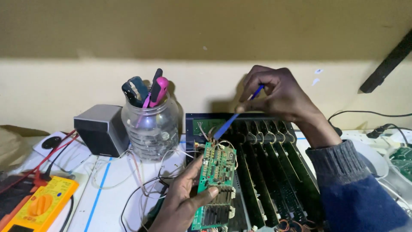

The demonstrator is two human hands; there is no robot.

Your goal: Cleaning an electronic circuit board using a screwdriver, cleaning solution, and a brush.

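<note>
- Nearest, the left hand grips a green circuit board by its edge, thumb across the lower half, tilting it upright over an open metal case full of long dark cards.
- Above it, the right hand pinches a thin blue tool, its tip reaching the board's top edge where thin wires join.
- This looks like probing or prying at the board's connector; the tip needs careful, steady aim.
- Left: a yellow meter, a glass jar of tools, a small grey box.
</note>
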